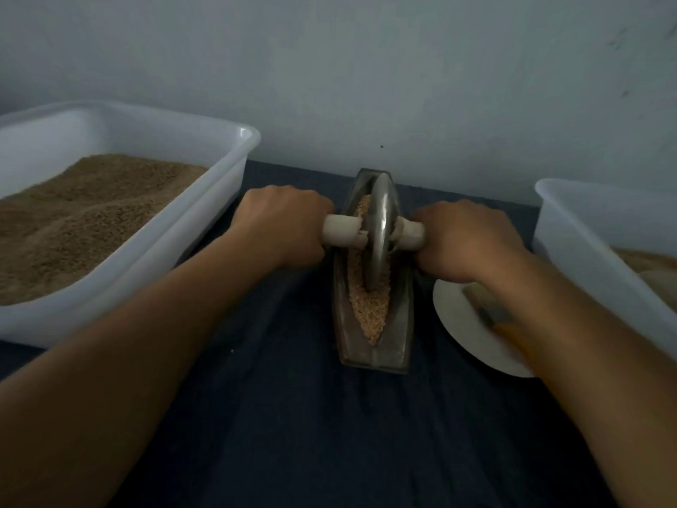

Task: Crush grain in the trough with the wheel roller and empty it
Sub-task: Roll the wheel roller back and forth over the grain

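A narrow boat-shaped metal trough (399, 324) lies lengthwise on the dark cloth in the middle, holding a strip of pale crushed grain (368, 309). A metal wheel roller (379, 229) stands upright in the groove, about midway along the trough. Its pale cross handle sticks out on both sides. My left hand (282, 229) is closed around the left handle end. My right hand (465, 240) is closed around the right handle end. The far part of the grain is hidden behind the wheel.
A large white tub (205, 199) of brown grain stands at the left. Another white tub (593, 232) stands at the right edge. A white plate (461, 324) with a brush (487, 309) lies under my right forearm. A pale wall rises just behind the trough.
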